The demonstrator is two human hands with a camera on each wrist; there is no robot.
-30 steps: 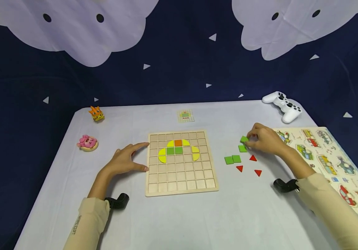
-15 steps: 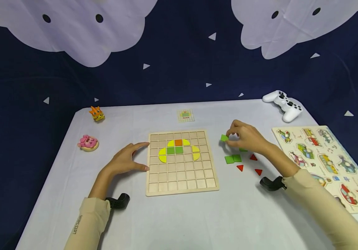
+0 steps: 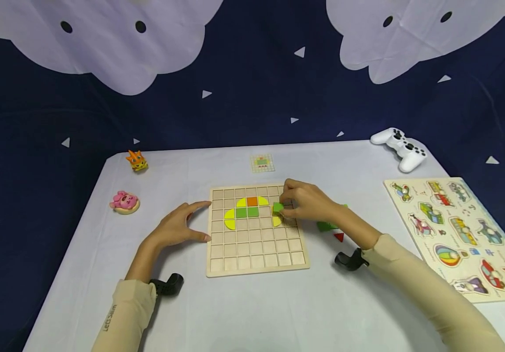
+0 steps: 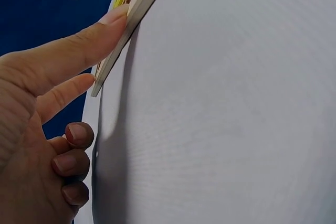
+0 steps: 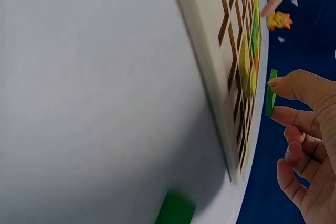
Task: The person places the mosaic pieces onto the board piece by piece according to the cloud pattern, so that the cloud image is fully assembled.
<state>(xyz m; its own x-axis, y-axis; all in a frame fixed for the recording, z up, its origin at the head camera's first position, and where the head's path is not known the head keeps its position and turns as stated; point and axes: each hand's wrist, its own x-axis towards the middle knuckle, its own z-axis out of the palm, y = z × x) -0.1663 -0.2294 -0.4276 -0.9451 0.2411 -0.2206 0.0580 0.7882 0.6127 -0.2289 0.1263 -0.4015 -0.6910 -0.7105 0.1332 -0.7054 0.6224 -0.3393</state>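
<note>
On the white table (image 3: pixel 252 313), the right hand (image 3: pixel 307 203) pinches a green tile (image 3: pixel 277 207) by its edges over the board (image 3: pixel 257 254) at its 3 o'clock side, likely light, stiff and thin, while the left hand (image 3: pixel 175 227), fingers straight, steadies the 9 o'clock edge.

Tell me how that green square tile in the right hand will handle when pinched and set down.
The green square tile looks thin, flat and stiff, so it probably won't bend. The right hand lifts it with fingertips alone, suggesting it is light. Being flat-sided, it should lie still on the wooden grid board rather than roll.
</note>
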